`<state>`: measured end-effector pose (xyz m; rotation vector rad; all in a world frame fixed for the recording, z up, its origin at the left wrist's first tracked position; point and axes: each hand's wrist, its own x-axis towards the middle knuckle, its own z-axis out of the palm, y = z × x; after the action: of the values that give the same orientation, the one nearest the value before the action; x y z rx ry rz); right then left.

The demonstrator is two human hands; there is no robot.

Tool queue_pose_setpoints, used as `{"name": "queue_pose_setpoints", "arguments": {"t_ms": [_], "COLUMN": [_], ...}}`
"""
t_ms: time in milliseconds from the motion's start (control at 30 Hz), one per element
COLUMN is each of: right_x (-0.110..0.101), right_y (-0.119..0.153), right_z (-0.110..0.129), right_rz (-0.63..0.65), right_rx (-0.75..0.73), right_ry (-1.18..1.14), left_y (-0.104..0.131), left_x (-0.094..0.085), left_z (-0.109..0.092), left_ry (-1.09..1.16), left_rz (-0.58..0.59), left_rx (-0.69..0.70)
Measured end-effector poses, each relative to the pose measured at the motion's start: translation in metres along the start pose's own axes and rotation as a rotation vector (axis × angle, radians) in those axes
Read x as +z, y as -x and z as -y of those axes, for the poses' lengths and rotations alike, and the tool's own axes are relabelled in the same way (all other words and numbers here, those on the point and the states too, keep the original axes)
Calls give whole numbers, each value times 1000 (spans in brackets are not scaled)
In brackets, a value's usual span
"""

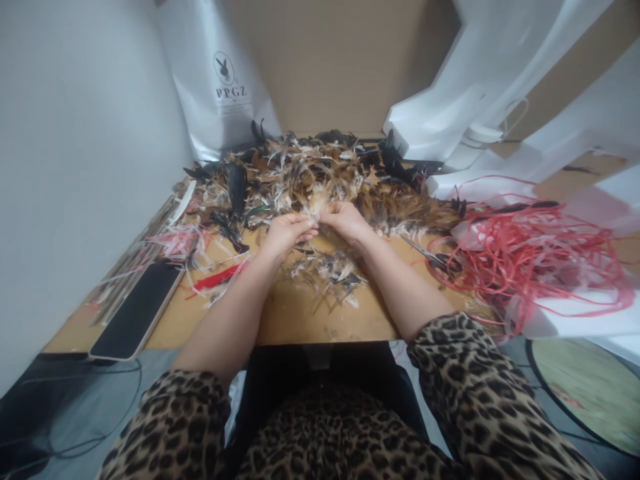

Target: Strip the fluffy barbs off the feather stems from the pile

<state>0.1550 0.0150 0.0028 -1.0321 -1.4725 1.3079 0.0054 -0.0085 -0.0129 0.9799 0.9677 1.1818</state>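
Observation:
My left hand point(291, 233) and my right hand point(345, 221) meet over the middle of the table, fingertips pinched together on a small tuft of pale feathers point(319, 200). Behind them spreads a big heap of brown, white and black feathers point(295, 163). Closer to me, between my forearms, lies a loose scatter of small feathers point(330, 270). Scissors with dark handles point(445, 262) rest to the right of my right hand. A red strip point(217, 277) lies on the table left of my left forearm.
On the left are a phone point(137, 310) and a bundle of thin sticks point(120, 283). A tangle of red and pink ribbon point(540, 260) covers the right side. A silver bag point(225, 80) stands at the back left, and white sheeting point(480, 73) hangs at the right.

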Motion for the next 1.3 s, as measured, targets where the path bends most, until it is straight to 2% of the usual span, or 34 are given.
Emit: {"name": "queue_pose_setpoints", "arguments": {"t_ms": [133, 400, 633, 700, 867, 1100, 1200, 1300], "right_x": [-3, -3, 0, -1, -2, -3, -2, -1], "right_y": [-1, -7, -4, -3, -5, -2, -1, -1], "right_z": [-1, -10, -3, -3, -6, -2, 0, 0], "right_rz": [29, 76, 83, 84, 68, 58, 75, 113], "right_rx": [17, 23, 170, 171, 59, 24, 30, 84], "right_ry": [-3, -220, -327, -319, -169, -29, -50, -169], "left_y": [-2, -1, 1, 2, 3, 1, 2, 1], "left_x": [-1, -3, -1, 1, 3, 2, 1, -1], "left_z": [1, -1, -3, -4, -4, -3, -5, -4], "left_ry": [6, 96, 86, 68, 22, -16, -19, 28], "left_rz": [-10, -2, 19, 32, 12, -5, -10, -20], "left_rx": [-4, -25, -25, -33, -51, -75, -93, -91]}}
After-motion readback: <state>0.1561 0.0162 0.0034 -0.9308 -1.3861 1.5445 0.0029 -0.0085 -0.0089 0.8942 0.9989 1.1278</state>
